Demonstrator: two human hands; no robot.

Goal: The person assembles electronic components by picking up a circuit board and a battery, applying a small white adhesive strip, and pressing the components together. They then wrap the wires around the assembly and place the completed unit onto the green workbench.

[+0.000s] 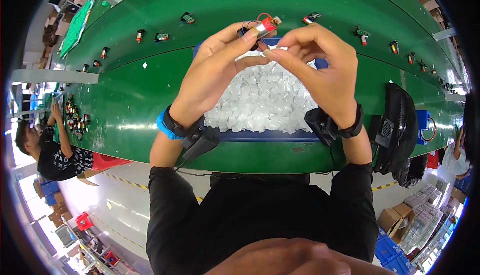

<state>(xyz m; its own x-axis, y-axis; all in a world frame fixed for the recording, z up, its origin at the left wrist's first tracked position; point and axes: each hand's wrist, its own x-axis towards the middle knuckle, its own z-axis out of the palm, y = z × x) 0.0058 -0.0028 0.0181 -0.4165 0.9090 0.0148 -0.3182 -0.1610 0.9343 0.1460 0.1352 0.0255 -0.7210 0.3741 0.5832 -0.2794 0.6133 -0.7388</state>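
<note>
Fine fingertip work like this should go best with the small silver-and-red motor [264,28] held firm by one hand while the other does the moving; a light touch, with slack left in the thin red wire [264,13], would spare its joint from strain.

The left hand [212,65] is closed on the motor, thumb across the silver body, holding it tilted over the far edge of the blue tray [250,136]. The right hand [327,65], over the tray's right half, has thumb and index tips drawn into a narrow pinch near the motor's lower end — a trace of white shows there, too small to tell whether anything is gripped.

Inside the tray lies a heap of translucent white pieces [260,97]. On the green tabletop [140,90] beyond the tray, motor assemblies with green boards [188,17] lie spaced out to left and right. Right of the tray is a black bag [404,115]; well left of it — a co-worker [60,157] beside a cluster of assemblies [72,112].
</note>
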